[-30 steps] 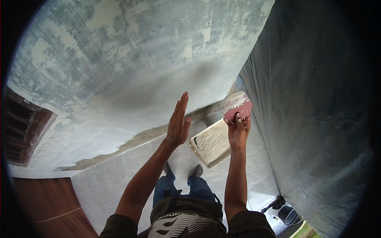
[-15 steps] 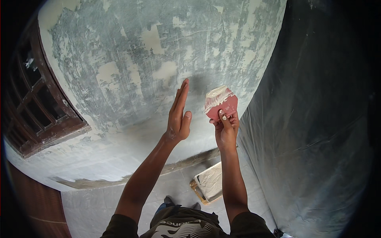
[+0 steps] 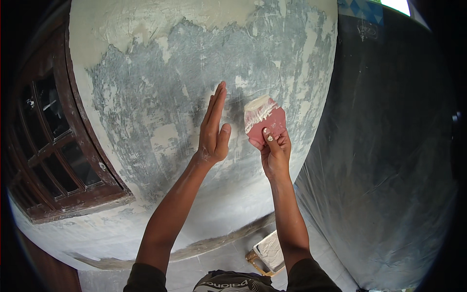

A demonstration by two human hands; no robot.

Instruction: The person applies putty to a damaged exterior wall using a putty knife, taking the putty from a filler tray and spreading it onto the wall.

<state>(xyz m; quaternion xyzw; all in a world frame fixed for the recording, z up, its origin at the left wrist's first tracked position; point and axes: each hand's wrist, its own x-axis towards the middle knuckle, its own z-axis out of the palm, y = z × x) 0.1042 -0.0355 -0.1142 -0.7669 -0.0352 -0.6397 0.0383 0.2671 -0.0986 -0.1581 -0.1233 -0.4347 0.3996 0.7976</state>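
Note:
In my right hand (image 3: 276,148) is a pinkish-red flat scraper (image 3: 267,121), thumb on its near face and fingers behind. Cream-coloured putty (image 3: 258,108) coats its upper left edge, and a dab of it sits on my thumb. My left hand (image 3: 214,129) is raised to the left of the scraper, fingers stretched out and together, thumb apart, holding nothing. Both hands are in front of a grey wall (image 3: 194,63) patched with cream putty. Whether my left fingers touch the wall I cannot tell.
A brown wooden window frame (image 3: 104,168) with dark panes borders the wall on the left. Dark plastic sheeting (image 3: 384,146) hangs on the right. Below, on the grey tiled floor (image 3: 199,266), a tray of cream putty (image 3: 270,250) stands partly behind my right forearm.
The view has tilted upward, showing more of the upper wall and less of the floor. Both hands are slightly higher and further left in the picture; the grip on the scraper is unchanged.

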